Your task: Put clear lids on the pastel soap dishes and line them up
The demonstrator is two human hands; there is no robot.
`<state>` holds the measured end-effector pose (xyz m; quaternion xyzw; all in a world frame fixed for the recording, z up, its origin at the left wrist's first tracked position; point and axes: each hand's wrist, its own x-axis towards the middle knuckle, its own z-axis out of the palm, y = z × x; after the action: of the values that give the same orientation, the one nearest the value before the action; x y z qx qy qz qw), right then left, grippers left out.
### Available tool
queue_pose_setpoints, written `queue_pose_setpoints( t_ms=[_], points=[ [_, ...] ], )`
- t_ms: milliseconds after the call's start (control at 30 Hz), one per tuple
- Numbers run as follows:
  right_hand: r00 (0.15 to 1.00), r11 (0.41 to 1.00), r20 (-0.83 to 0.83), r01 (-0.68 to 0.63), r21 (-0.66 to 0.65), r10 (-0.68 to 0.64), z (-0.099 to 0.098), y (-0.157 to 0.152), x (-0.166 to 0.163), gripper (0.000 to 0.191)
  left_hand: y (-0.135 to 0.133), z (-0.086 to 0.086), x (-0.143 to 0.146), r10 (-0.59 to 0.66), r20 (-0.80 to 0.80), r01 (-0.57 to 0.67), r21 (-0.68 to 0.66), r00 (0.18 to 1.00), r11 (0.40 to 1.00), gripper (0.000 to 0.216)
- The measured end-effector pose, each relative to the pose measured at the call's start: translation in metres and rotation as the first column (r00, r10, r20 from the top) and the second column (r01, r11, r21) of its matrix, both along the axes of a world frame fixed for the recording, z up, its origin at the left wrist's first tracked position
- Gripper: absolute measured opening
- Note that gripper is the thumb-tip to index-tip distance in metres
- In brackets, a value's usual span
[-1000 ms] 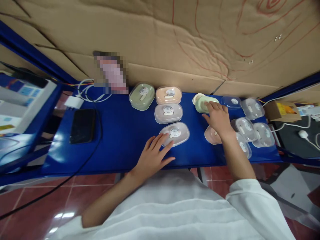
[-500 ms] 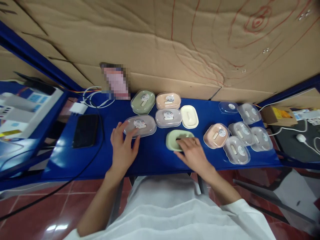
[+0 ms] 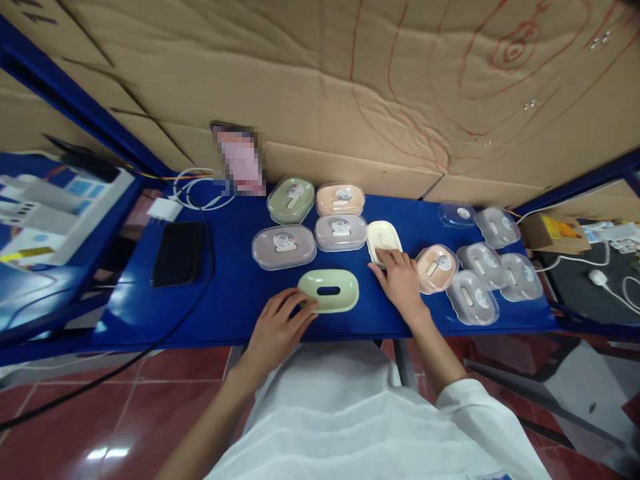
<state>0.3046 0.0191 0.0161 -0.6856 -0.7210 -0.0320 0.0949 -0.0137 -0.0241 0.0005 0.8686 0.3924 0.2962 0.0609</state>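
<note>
A light green soap-dish base (image 3: 329,291) with a slot in its middle lies near the front of the blue table (image 3: 235,293). My left hand (image 3: 277,325) rests at its left end, fingers slightly spread and touching its rim. My right hand (image 3: 400,280) reaches onto a cream insert tray (image 3: 381,239), fingertips pressed on its near end. Beside the cream tray sit lidded dishes: a grey one (image 3: 283,246), another grey one (image 3: 341,232), a green one (image 3: 291,199) and a peach one (image 3: 341,198).
To the right lie a peach lidded dish (image 3: 437,267) and several clear lids and dishes (image 3: 487,267). A black phone (image 3: 179,253), a white charger and cables (image 3: 190,193) lie at the left. Cardboard (image 3: 350,87) backs the table. A small box (image 3: 550,232) sits far right.
The green base slid left and nearer the front edge. My left hand left the grey lidded dish and came to the green base. My right hand moved from the base to the cream tray.
</note>
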Motion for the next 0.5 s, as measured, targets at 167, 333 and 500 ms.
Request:
queue_pose_setpoints(
  t_ms=[167,333,500],
  points=[
    [0.994,0.995,-0.049,-0.096,-0.042,0.094,0.004,-0.052,0.0,0.036,-0.002,0.008,-0.016,0.126,0.253,-0.136,0.023,0.959,0.991,0.033],
    [0.926,0.955,-0.25,-0.297,-0.015,0.284,0.003,-0.083,-0.01,0.04,0.01,0.009,0.008,0.055,0.246,-0.061,0.015,0.968,0.998,0.03],
    [0.898,0.98,-0.4,-0.131,0.151,0.182,-0.004,-0.092,-0.022,0.034,0.021,0.003,0.031,-0.046,0.191,0.04,0.037,0.98,0.999,0.025]
  ],
)
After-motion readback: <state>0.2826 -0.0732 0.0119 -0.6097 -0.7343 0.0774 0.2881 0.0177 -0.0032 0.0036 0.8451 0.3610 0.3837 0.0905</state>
